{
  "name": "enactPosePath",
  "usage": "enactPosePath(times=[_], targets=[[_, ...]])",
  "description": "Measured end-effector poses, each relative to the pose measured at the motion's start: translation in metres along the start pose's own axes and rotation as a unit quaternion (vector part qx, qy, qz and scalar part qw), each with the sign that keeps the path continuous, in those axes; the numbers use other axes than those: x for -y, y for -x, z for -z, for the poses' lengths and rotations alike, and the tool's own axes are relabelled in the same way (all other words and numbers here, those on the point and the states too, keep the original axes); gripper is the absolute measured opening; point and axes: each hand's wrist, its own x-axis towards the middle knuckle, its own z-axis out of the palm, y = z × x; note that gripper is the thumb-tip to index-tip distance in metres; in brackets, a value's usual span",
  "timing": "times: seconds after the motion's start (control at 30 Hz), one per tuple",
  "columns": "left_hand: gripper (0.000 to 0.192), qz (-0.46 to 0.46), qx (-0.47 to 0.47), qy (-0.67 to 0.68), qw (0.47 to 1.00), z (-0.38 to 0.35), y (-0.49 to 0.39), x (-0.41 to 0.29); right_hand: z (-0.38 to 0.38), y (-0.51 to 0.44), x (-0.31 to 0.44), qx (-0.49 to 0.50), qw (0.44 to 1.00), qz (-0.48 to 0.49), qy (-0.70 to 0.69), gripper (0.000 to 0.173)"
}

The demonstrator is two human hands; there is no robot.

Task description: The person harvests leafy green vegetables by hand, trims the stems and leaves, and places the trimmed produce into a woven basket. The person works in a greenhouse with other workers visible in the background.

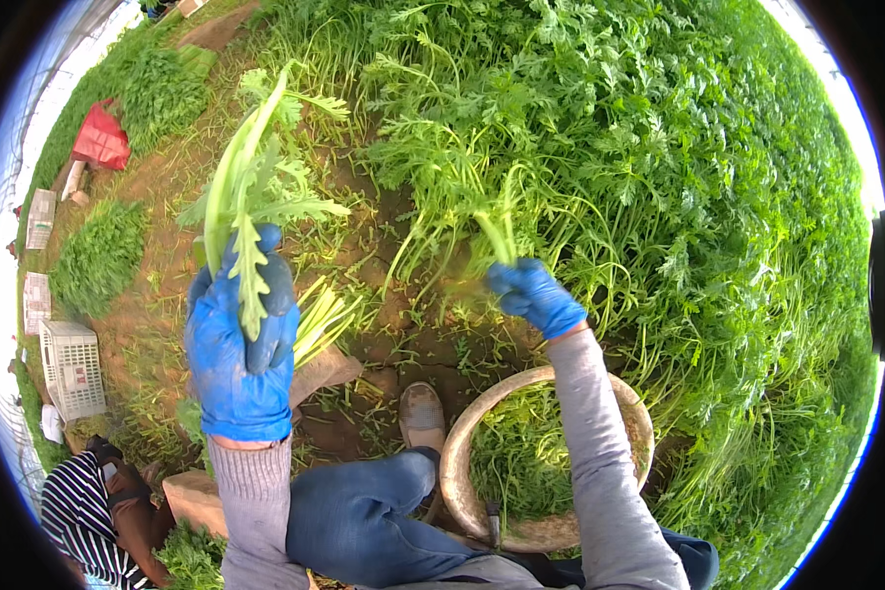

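Observation:
My left hand (247,339), in a blue glove, is closed around a leafy green stalk (247,151) with pale stems that point upward. At the centre right, my right hand (535,295), also gloved in blue, grips pale green stems (499,232) in front of the standing leafy greens (597,110). Cut stems (328,321) lie beside my left hand. Below my right forearm stands a round tub (461,442) holding loose greens (520,450).
At the left are a white plastic crate (74,372), more crates, a heap of greens (97,258) and a red bag (102,136). A person in a striped top (88,509) is at the lower left. My shoe (422,413) rests on soil strewn with leaves.

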Motion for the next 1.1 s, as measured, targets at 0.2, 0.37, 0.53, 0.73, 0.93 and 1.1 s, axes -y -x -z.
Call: enactPosePath(times=[0.2,0.37,0.53,0.73,0.93,1.1], targets=[[0.032,0.001,-0.019,-0.018,1.0,-0.004,0.0,0.004,-0.074,0.014,0.002,0.018,0.97,0.142,-0.195,0.022],[0.032,0.021,-0.012,0.0,1.0,-0.006,0.0,0.002,-0.124,-0.084,-0.102,-0.209,0.977,0.044,0.006,0.022],[0.032,0.017,-0.06,0.009,0.998,-0.002,0.0,0.003,-0.122,-0.137,-0.162,-0.248,0.958,0.13,0.056,0.021],[0.033,-0.001,-0.073,-0.037,0.997,0.006,-0.004,0.006,-0.112,-0.149,-0.174,-0.286,0.936,0.092,0.186,0.018],[0.032,0.003,-0.03,-0.003,1.0,0.014,-0.005,0.002,-0.099,-0.076,-0.088,-0.088,0.996,0.019,-0.021,0.015],[0.037,0.016,-0.02,0.05,0.998,0.011,0.001,-0.005,-0.129,0.035,0.073,0.12,0.98,0.062,-0.149,0.014]])
